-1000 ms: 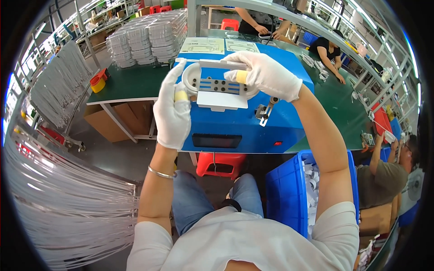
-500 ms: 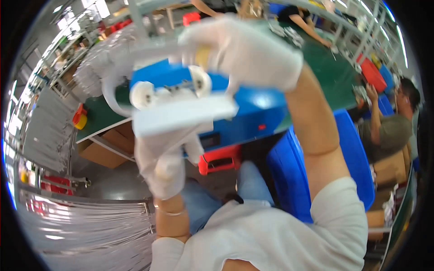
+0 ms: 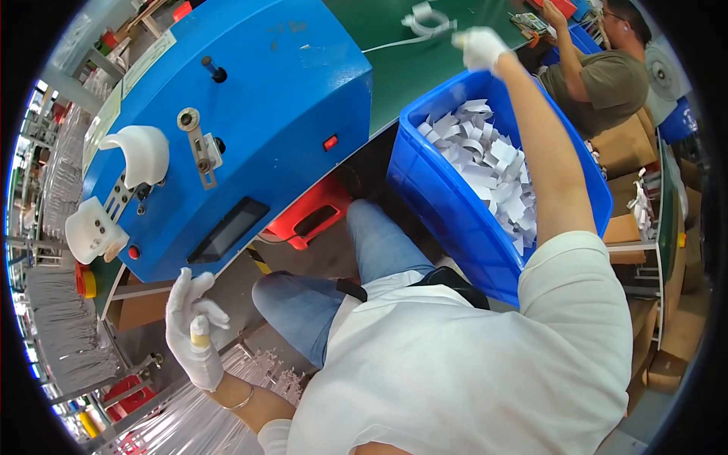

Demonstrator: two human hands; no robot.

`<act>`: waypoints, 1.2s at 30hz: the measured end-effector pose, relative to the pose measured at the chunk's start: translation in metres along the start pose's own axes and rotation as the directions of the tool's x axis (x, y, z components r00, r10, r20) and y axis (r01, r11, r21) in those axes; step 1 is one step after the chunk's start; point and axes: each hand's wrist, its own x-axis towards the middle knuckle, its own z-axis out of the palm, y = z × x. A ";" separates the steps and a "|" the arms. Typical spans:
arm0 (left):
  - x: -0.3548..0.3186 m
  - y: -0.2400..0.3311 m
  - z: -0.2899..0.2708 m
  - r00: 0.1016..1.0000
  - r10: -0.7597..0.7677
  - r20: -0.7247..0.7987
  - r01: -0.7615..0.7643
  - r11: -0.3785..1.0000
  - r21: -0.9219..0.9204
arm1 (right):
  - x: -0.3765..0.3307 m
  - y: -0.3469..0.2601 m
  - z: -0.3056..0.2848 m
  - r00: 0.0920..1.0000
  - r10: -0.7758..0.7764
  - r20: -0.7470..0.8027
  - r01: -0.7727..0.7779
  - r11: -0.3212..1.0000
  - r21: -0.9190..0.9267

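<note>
My left hand [image 3: 196, 326], in a white glove with yellow tape round the thumb, is raised in front of a blue machine [image 3: 280, 98]. Its fingers are spread and hold nothing. Two curved white plastic formers [image 3: 144, 155] sit on a slotted metal bracket at the machine's left side. Above the far end of a blue bin [image 3: 440, 182] my gloved right hand [image 3: 482, 50] is stretched out, its fingers blurred. Just left of it, a looped white strip [image 3: 422, 21] lies on the green table [image 3: 394, 68], its tail trailing toward the machine.
White curled paper pieces [image 3: 489, 167] half fill the bin on my right. The machine carries a metal crank arm [image 3: 199, 148], a dark display [image 3: 227, 230] and red buttons. Under the table stands a red stool [image 3: 311, 216]. Beyond the bin a person [image 3: 607, 83] sits working.
The view has swung right and down. My right hand has gone from above the machine to beyond the bin. My left hand has drawn away from the white formers.
</note>
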 end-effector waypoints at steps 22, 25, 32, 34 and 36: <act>0.033 0.024 0.051 0.956 0.057 0.287 0.018 0.967 -0.253 | -0.132 -0.015 0.030 0.769 0.344 0.538 -0.539 -0.103 0.836; 0.036 0.031 0.061 0.921 -0.026 0.389 0.124 0.966 -0.227 | -0.123 -0.039 -0.034 0.865 0.252 0.433 -0.357 -0.296 0.886; 0.060 0.063 0.106 0.930 0.296 0.219 -0.275 0.954 -0.122 | -0.067 -0.141 -0.190 0.969 -0.246 0.010 -0.094 -0.334 0.938; 0.059 0.071 0.115 0.928 0.364 0.076 -0.335 0.907 -0.255 | -0.057 -0.172 -0.226 0.921 -0.375 -0.107 -0.037 -0.357 0.933; 0.063 0.062 0.113 0.871 0.474 -0.130 -0.490 0.856 -0.164 | -0.049 -0.198 -0.253 0.926 -0.321 -0.197 0.044 -0.427 0.903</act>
